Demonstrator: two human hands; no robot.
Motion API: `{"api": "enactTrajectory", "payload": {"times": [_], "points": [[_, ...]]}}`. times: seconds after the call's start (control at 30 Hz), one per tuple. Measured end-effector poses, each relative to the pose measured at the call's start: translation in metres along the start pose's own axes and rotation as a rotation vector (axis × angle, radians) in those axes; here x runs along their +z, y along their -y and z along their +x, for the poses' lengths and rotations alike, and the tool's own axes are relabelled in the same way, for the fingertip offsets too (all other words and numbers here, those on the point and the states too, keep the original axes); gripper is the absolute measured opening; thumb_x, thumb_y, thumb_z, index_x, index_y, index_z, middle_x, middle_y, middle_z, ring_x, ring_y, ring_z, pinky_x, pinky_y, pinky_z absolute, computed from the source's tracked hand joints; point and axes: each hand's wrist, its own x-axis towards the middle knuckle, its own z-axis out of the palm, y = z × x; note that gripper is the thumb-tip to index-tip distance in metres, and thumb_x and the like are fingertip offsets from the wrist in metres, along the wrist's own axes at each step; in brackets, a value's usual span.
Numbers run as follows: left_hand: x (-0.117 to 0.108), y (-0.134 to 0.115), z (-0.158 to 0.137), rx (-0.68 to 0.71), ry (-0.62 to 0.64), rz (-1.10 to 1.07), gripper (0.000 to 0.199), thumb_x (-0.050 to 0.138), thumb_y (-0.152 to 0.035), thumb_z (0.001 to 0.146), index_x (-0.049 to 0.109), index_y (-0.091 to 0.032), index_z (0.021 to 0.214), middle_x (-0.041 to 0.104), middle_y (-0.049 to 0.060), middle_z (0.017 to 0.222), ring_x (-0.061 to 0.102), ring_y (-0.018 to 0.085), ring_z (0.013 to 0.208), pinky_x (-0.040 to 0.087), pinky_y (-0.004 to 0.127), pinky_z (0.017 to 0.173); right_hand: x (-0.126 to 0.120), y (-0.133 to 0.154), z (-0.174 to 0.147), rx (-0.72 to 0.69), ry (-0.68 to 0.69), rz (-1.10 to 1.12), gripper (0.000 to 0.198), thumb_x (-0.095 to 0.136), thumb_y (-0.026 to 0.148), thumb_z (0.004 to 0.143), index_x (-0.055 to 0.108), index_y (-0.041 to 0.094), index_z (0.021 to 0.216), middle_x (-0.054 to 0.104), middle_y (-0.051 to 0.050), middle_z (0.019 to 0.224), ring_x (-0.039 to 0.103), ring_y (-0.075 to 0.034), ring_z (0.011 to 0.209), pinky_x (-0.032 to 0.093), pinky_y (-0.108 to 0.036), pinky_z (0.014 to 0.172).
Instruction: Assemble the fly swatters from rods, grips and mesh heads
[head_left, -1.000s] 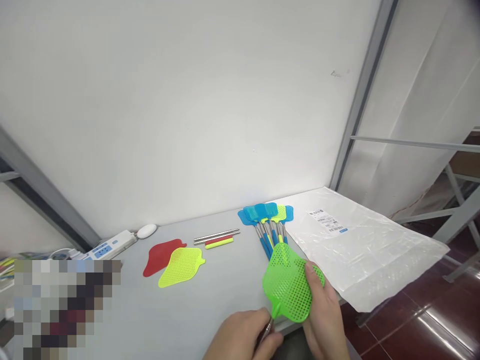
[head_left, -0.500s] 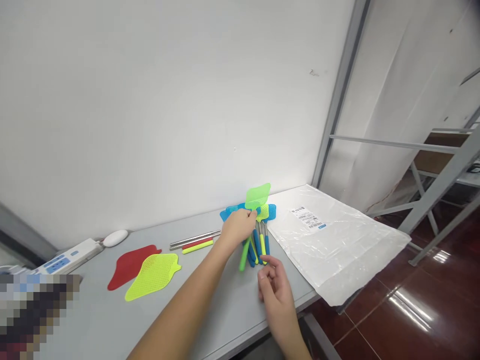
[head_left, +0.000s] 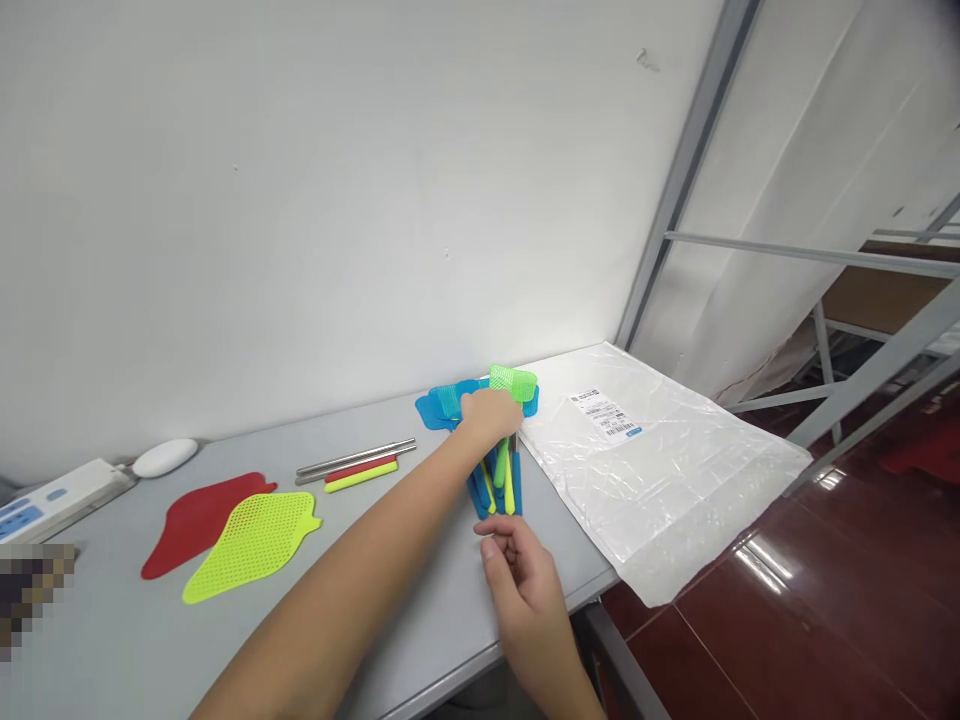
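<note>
A pile of fly swatters lies by the wall, with blue swatter heads (head_left: 442,403) at its left and several handles pointing towards me. On top is a light green fly swatter (head_left: 513,380), its green handle pointing my way. My left hand (head_left: 491,415) is closed over its neck; the fingertips are hidden behind the hand. Just in front of the blue and yellow handle ends, my right hand (head_left: 525,580) is half curled with fingers apart, holding nothing. Its index finger is close to the handle ends.
Left on the grey table (head_left: 300,660) lie a red swatter head (head_left: 199,520), a yellow swatter head (head_left: 255,545), metal rods (head_left: 352,460) and a yellow handle (head_left: 360,475). A power strip (head_left: 64,500) and white mouse (head_left: 165,458) sit further left. A white plastic bag (head_left: 660,490) overhangs the right edge.
My left hand has lowered the light green fly swatter onto the pile, its head now lying flatter. My right hand stays near the handle ends. The view has shifted to the right.
</note>
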Motion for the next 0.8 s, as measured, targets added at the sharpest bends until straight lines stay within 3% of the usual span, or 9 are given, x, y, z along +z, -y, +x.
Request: {"api": "enactTrajectory", "payload": {"times": [0.27, 0.5, 0.67, 0.8], "points": [[0.008, -0.007, 0.001, 0.026, -0.029, 0.188, 0.035, 0.057, -0.035, 0.093, 0.056, -0.016, 0.123, 0.058, 0.01, 0.122, 0.06, 0.022, 0.104, 0.053, 0.043, 0.087, 0.001, 0.004, 0.001, -0.033, 0.021, -0.039, 0.026, 0.046, 0.04, 0.096, 0.061, 0.02, 0.1, 0.061, -0.002, 0.086, 0.053, -0.014, 0.077, 0.041, -0.024, 0.068], [0.014, 0.002, -0.003, 0.025, -0.084, 0.198, 0.036, 0.058, -0.035, 0.093, 0.055, -0.016, 0.123, 0.058, 0.009, 0.123, 0.06, 0.021, 0.105, 0.053, 0.043, 0.088, 0.002, 0.006, 0.0, -0.053, 0.021, -0.082, 0.027, 0.047, 0.039, 0.095, 0.064, 0.019, 0.098, 0.062, -0.003, 0.084, 0.052, -0.015, 0.075, 0.04, -0.024, 0.064], [0.015, 0.004, -0.008, 0.026, -0.121, 0.121, 0.038, 0.044, -0.043, 0.094, 0.065, -0.012, 0.101, 0.059, 0.019, 0.119, 0.047, 0.034, 0.119, 0.038, 0.053, 0.096, 0.002, 0.007, 0.0, -0.052, 0.029, -0.087, 0.026, 0.046, 0.039, 0.095, 0.064, 0.02, 0.096, 0.061, -0.003, 0.084, 0.052, -0.015, 0.073, 0.039, -0.024, 0.063], [0.015, 0.012, -0.01, 0.061, -0.132, 0.049, 0.041, 0.043, -0.047, 0.088, 0.062, -0.015, 0.105, 0.058, 0.02, 0.118, 0.045, 0.036, 0.117, 0.035, 0.052, 0.094, 0.002, 0.007, 0.001, -0.056, 0.029, -0.086, 0.026, 0.046, 0.039, 0.095, 0.063, 0.02, 0.096, 0.061, -0.003, 0.083, 0.051, -0.014, 0.073, 0.039, -0.024, 0.063]]}}
